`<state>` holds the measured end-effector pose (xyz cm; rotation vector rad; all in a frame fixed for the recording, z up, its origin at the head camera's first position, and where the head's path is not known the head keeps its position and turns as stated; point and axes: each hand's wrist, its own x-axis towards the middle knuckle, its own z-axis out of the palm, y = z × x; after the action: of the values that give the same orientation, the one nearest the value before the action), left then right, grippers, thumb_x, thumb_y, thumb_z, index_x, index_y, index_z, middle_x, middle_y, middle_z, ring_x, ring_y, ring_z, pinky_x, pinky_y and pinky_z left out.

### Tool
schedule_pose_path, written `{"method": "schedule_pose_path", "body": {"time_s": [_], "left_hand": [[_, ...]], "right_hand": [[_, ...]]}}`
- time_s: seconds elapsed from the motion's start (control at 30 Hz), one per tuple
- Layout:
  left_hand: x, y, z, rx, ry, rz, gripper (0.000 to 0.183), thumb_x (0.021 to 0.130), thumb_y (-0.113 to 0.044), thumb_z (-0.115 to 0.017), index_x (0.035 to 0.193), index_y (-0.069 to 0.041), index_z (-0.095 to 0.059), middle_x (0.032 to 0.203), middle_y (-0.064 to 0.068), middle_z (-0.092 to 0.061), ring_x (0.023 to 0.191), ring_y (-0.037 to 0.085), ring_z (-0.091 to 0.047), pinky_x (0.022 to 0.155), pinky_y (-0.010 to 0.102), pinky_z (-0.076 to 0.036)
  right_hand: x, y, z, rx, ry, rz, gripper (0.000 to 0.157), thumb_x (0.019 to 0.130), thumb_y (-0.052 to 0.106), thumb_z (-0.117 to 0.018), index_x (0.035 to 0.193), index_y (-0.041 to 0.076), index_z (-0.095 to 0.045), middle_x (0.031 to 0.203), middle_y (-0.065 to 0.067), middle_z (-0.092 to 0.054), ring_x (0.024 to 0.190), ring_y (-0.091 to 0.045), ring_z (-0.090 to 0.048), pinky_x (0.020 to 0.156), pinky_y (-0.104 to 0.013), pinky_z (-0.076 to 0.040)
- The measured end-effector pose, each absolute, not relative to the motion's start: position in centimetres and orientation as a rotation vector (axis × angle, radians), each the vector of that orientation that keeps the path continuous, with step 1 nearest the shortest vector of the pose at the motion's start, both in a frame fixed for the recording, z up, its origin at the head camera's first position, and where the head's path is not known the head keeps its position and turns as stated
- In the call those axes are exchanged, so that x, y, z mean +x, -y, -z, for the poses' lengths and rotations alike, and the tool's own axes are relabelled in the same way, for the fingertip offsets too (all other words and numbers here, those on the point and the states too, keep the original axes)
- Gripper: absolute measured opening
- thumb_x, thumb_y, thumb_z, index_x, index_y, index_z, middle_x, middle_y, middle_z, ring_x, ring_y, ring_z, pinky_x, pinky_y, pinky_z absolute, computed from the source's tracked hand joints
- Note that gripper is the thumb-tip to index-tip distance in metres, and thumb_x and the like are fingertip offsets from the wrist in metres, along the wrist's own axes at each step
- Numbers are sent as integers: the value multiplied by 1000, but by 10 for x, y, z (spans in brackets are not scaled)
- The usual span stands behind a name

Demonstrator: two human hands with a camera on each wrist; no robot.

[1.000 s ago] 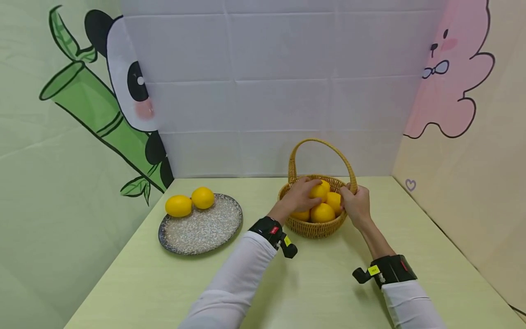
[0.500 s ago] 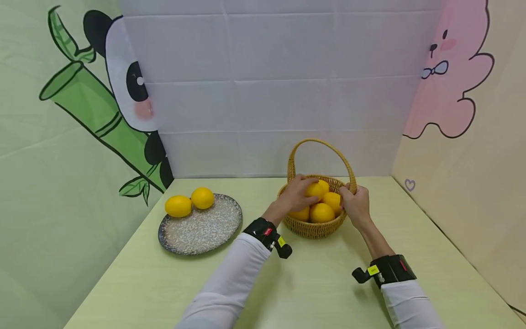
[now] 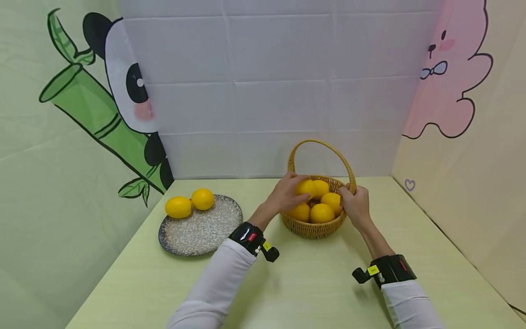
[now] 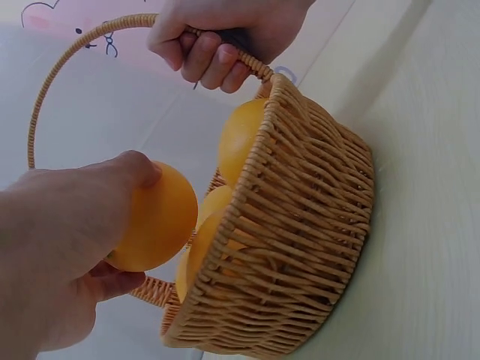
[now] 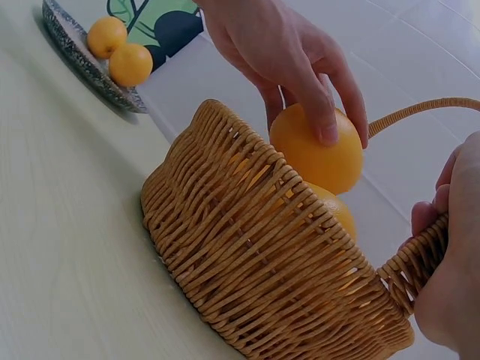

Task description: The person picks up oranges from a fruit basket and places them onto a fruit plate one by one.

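The left hand (image 3: 285, 194) pinches a smooth, nearly round yellow-orange fruit (image 3: 305, 188) just over its own side of a brown woven wicker basket (image 3: 314, 231); the fruit's long axis cannot be told. The basket stands upright, its slim arched handle (image 3: 320, 140) slanting from behind the left hand to the gripping right hand (image 3: 357, 205). Left of both hands, an oval yellow fruit (image 3: 178, 207) lies lengthwise left-to-right on a speckled grey plate (image 3: 201, 235).

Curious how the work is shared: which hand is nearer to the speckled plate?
Left. The left hand, right of the plate, holds a yellow fruit at the plate-side edge of the basket. The right hand is farther right, across the basket, gripping the handle near its base.
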<state>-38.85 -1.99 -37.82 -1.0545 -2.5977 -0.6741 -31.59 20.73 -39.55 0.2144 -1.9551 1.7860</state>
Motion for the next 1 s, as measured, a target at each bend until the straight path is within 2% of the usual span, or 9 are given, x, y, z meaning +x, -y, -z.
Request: {"method": "schedule_pose_path", "body": {"time_s": [0.2, 0.3, 0.5, 0.73, 1.0], "left_hand": [[-384, 36, 368, -1061, 2549, 766, 57, 96, -36, -72, 147, -16, -59, 134, 12, -53, 111, 20, -52, 90, 37, -53], [-381, 45, 363, -1079, 2501, 793, 57, 94, -36, -75, 145, -14, -62, 134, 11, -55, 114, 20, -53, 92, 37, -53], [-375, 60, 360, -1098, 2420, 837, 54, 91, -33, -78, 140, -15, -66, 134, 9, -57, 114, 19, -55, 90, 36, -55], [-365, 76, 359, -1091, 2355, 906, 54, 90, -32, -79, 140, -15, -67, 131, 10, -58, 108, 18, -57, 86, 34, -56], [-358, 98, 357, -1095, 2244, 960, 54, 87, -28, -82, 137, -11, -68, 130, 11, -60, 110, 18, -58, 85, 32, -58]], "right_hand": [[-331, -215, 412, 194, 1948, -1806, 31, 99, 0, -51, 68, -2, -48, 44, 5, -46, 39, -31, -47, 33, -27, -46], [-334, -216, 416, 194, 1931, -1797, 33, 99, 1, -52, 67, 0, -48, 44, 4, -46, 38, -29, -47, 33, -27, -46], [-335, -216, 419, 224, 1919, -1759, 34, 99, 2, -52, 66, 0, -46, 44, 5, -45, 38, -30, -47, 32, -28, -44], [-336, -214, 420, 219, 1911, -1758, 34, 98, 2, -52, 64, 4, -45, 44, 5, -44, 36, -21, -45, 31, -25, -43], [-335, -216, 416, 220, 1934, -1760, 36, 100, 3, -52, 65, 4, -46, 44, 5, -44, 37, -24, -46, 31, -28, -43]]}}
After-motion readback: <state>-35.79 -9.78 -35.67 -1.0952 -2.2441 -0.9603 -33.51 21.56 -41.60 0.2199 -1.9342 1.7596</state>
